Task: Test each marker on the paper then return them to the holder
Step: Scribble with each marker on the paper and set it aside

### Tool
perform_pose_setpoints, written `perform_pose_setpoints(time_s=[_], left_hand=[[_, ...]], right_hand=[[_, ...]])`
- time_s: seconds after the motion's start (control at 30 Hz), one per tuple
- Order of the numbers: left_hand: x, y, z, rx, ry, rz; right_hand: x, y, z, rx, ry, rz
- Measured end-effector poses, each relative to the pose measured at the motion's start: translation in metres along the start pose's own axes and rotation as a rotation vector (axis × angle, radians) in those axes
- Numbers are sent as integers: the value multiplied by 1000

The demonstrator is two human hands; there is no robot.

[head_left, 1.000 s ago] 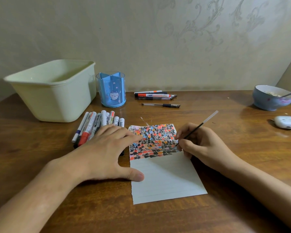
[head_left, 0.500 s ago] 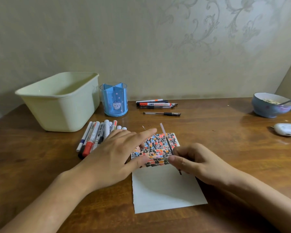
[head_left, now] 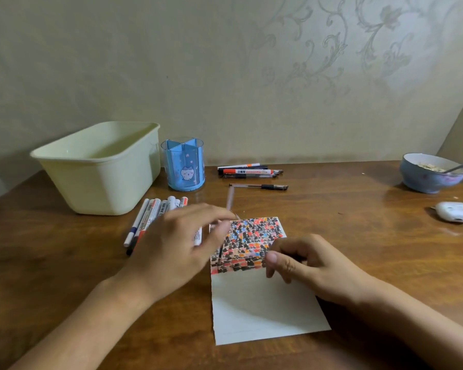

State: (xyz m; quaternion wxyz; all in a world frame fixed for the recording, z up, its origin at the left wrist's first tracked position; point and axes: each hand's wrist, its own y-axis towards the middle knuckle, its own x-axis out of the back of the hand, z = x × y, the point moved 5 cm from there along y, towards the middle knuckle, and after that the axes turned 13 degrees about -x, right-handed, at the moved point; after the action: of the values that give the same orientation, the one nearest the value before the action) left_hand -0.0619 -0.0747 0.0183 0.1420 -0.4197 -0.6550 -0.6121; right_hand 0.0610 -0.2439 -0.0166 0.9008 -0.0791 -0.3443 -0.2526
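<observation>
Several markers [head_left: 150, 220] lie in a row on the counter [head_left: 358, 236] beside the blue holder [head_left: 183, 164]. Left hand [head_left: 182, 244], blurred, pinches a thin pen refill [head_left: 229, 201] over the scribbled paper [head_left: 257, 303]. Right hand [head_left: 313, 265] hangs loosely curled, holding nothing.

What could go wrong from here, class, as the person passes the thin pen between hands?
1. The thin pen looks only lightly pinched by the left hand; it might slip onto the paper and smudge it.
2. That hand hovers beside the loose markers; a nudge could roll them.
</observation>
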Motion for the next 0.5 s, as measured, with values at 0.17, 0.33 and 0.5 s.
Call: perform_pose_setpoints(time_s=[0.17,0.33,0.5], left_hand=[[36,-4,42,233,90,-253],[39,-17,73,489,214,-115],[27,-25,88,533,236,-14]], right_hand=[[11,0,-3,-3,2,-83],[12,0,-5,-35,-32,-98],[14,-1,-4,-36,-45,-113]])
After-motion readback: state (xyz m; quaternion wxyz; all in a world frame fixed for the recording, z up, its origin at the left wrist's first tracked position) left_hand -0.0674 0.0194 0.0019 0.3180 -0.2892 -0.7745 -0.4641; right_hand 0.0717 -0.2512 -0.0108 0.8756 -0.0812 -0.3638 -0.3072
